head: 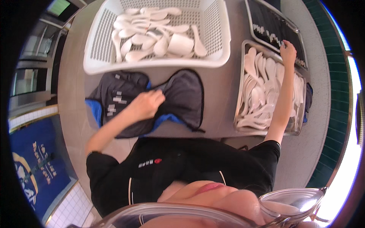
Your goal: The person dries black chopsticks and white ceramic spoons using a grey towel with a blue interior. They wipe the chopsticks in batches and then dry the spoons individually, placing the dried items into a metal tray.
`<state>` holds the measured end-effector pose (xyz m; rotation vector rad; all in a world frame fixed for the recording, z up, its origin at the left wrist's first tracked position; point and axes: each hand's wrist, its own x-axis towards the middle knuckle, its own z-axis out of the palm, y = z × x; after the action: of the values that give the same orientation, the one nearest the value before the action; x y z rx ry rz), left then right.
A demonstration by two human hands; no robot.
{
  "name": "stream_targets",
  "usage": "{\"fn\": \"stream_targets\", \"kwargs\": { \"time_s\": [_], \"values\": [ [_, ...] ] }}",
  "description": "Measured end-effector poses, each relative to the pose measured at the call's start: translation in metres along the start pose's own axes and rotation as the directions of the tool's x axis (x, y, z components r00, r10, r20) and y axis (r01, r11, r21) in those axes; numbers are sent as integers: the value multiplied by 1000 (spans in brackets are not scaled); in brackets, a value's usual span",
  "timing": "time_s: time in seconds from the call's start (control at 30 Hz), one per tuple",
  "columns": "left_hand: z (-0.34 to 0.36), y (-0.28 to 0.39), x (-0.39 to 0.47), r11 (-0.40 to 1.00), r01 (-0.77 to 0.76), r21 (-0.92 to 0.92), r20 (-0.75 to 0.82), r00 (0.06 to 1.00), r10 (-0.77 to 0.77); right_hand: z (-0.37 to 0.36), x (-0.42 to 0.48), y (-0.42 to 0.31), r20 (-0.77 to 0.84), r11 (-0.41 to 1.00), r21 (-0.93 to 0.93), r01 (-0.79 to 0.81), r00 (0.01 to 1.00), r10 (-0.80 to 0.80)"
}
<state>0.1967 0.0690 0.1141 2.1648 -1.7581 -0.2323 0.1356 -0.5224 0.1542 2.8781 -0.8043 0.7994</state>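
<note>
My left hand (148,104) is closed on a dark grey cloth (186,97) with blue undersides, bunched on the table before me. Short pale bars (118,98) show on the cloth's left part; they look like ends of dark chopsticks, whose shafts blend into the cloth. My right hand (288,52) reaches far right, fingertips together at a metal tray of black chopsticks (265,21) with pale ends. Whether the fingers grip one cannot be made out. Under my right forearm stands a metal tray (239,114) heaped with white spoons (258,94).
A white perforated plastic basket (156,65) at the back holds many white spoons (142,37) and a white cup (181,45). Another dark and blue cloth (308,98) lies beyond the spoon tray's right side. The table's left edge (67,71) curves past the basket.
</note>
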Motion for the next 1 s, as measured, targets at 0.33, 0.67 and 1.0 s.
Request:
{"fn": "stream_targets", "kwargs": {
  "time_s": [0.33, 0.67, 1.0],
  "values": [
    [-31, -2, -14, 990, 36, -138, -157, 986, -58, -140, -170, -253, -187, 678, 532, 507, 851, -491],
    [-101, -9, -57, 849, -81, -521, -733, 553, -397, -61, -279, -357, 26, 705, 630, 325, 899, -438],
    [-55, 19, -73, 483, -548, -683, -726, 437, -531, -62, -263, -359, 380, 782, 605, 152, 808, -451]
  ]
}}
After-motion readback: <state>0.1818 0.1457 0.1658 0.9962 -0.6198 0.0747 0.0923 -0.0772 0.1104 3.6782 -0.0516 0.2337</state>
